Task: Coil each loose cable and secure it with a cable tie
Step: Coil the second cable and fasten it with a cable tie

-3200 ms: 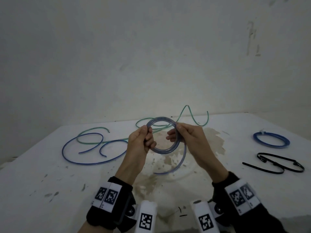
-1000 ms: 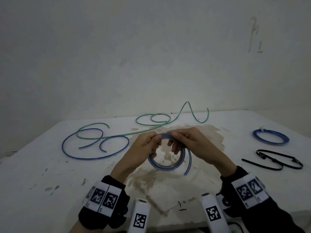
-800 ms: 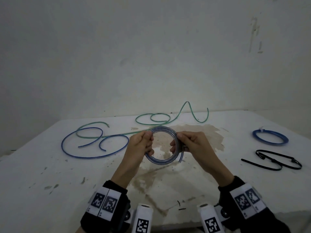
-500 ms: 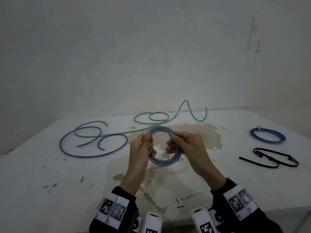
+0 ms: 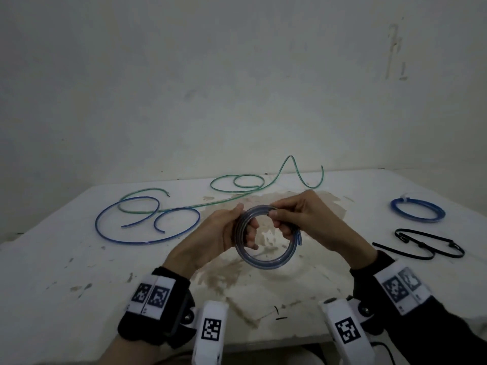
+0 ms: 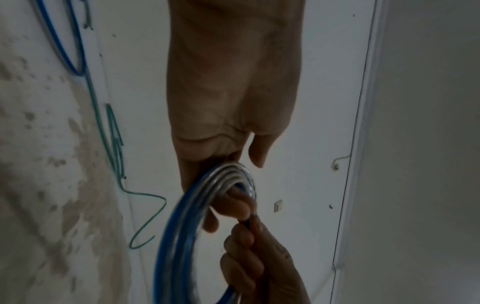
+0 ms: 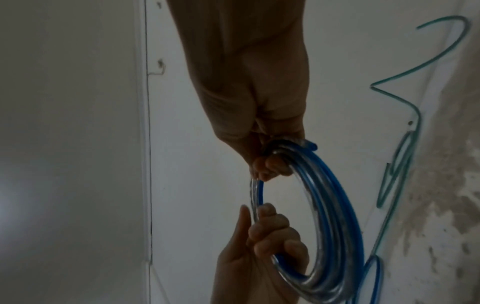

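Above stained table (image 5: 79, 264), both hands grip blue cable coil (image 5: 263, 262).

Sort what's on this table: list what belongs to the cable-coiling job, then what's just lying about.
Job:
- blue coil, in left hand and right hand
- loose blue cable
- loose green cable
- black cable ties
- tied blue coil, finished

Lying about:
- nothing visible; only the stained table

Blue coil (image 5: 266, 260) between both hands
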